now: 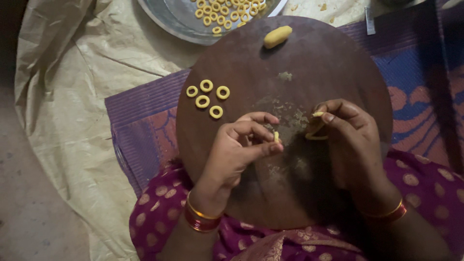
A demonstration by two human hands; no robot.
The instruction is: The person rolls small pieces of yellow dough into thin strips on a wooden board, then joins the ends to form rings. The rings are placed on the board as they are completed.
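Over the round wooden board [309,63], I see the left hand [237,150] and right hand [350,140] with fingers pinched on a thin dough strip [315,135]. Judged risk: excess tension snaps it; five rings [208,98] lie nearby.

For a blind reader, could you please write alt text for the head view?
Two hands, left hand and right hand, curl a thin dough strip over a round board bearing five dough rings.
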